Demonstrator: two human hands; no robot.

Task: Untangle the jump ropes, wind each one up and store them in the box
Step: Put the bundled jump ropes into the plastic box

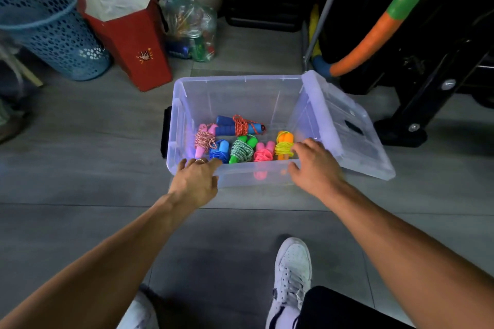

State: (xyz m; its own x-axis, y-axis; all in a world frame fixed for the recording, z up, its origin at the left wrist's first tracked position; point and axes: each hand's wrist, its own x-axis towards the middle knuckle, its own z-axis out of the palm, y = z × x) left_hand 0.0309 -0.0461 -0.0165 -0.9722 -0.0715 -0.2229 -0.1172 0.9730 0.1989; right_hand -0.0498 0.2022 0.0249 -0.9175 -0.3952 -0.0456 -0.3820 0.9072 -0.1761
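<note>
Head view: clear plastic box (184, 104) on the grey tiled floor (80, 141), holding six wound jump ropes. Against the box's far wall lies the blue-handled rope (239, 125) with red-and-white cord; along its near wall, from left to right, stand the pink-handled rope (204, 140), the blue rope (220, 151), the green rope (242, 149), the pink rope (263, 153) and the orange-handled rope (284, 145) with yellow cord. The lid (355, 136) leans against the box's right rim. The left hand (196, 181) rests on the near rim at the left corner, fingers extended, holding nothing; the right hand (314, 165) reaches over the near rim by the orange-handled rope, fingers loosely spread and empty. Beyond the box's far left corner stand a red paper bag (128, 32) and a blue basket (50, 29).
</note>
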